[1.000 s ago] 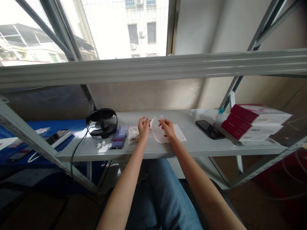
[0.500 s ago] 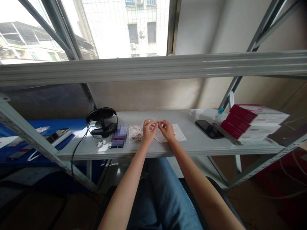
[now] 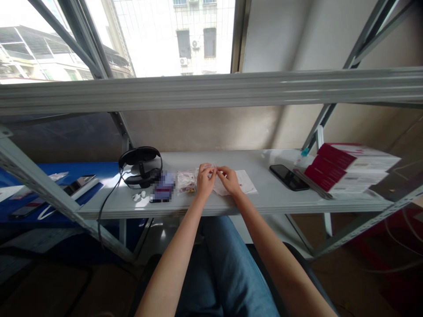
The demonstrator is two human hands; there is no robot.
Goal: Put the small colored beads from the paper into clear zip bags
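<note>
My left hand point(image 3: 205, 180) and my right hand point(image 3: 229, 179) meet fingertip to fingertip over the grey shelf. Both are closed in a pinch. A small, pale, see-through bit shows at the fingertips, too small to name. Beneath my right hand lies a white sheet point(image 3: 247, 184) with faint printing, partly covered by the hand. Just left of my left hand is a clear plastic bag point(image 3: 186, 181) with small coloured pieces inside.
Black headphones point(image 3: 140, 169) with a trailing cable, white earbuds point(image 3: 139, 196) and a blurred purple item point(image 3: 164, 187) lie to the left. Rightward are a black phone point(image 3: 288, 177), a small teal-capped bottle point(image 3: 302, 157) and stacked red-and-white boxes point(image 3: 346, 169). A grey beam point(image 3: 211, 92) crosses above.
The fingertips have shifted slightly and come closer together. My right fingers are a little more gathered. The objects on the shelf stay where they were.
</note>
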